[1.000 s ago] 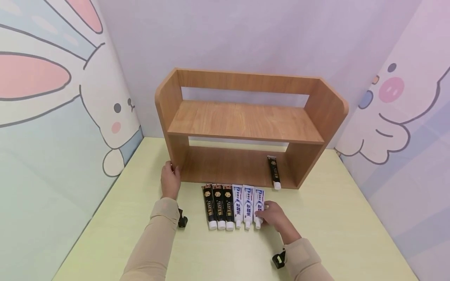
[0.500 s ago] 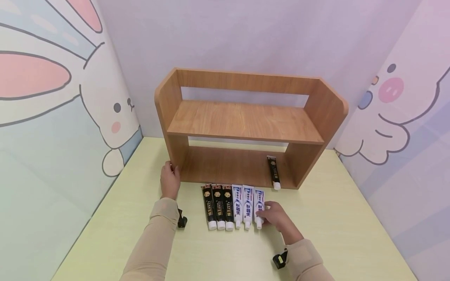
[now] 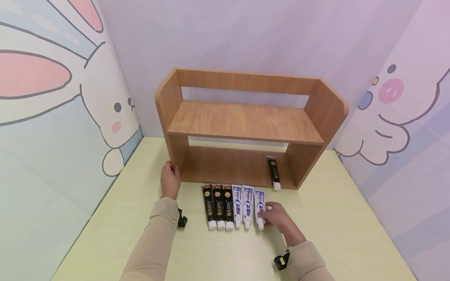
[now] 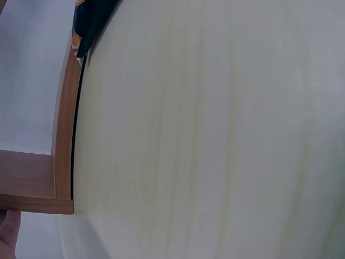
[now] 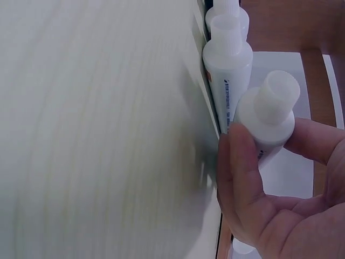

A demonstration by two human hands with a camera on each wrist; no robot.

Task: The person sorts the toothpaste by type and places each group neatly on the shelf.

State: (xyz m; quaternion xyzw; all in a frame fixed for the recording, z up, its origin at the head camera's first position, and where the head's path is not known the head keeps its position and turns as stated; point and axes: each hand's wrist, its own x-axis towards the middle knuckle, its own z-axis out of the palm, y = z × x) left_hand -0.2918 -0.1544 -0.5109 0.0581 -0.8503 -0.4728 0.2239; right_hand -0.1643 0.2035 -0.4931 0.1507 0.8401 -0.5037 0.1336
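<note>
On the bench (image 3: pixel 225 253), a white toothpaste tube (image 3: pixel 260 201) is being pinched in the right hand (image 3: pixel 277 216).
To its left, two more white tubes (image 3: pixel 248 207) and three black tubes (image 3: pixel 218 207) are lying side by side in a row. Against the left side of the wooden shelf (image 3: pixel 246 121), the left hand (image 3: pixel 170 181) is being rested; whether anything is being gripped by it cannot be told. Farther in, a lone black tube (image 3: pixel 274 171) is being borne by the lower board (image 3: pixel 225 164), near its right end.

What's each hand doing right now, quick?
Left hand: touching brown two-tier wooden shelf; open or closed, can't tell.
Right hand: closed, holding white-and-blue plastic tube.
</note>
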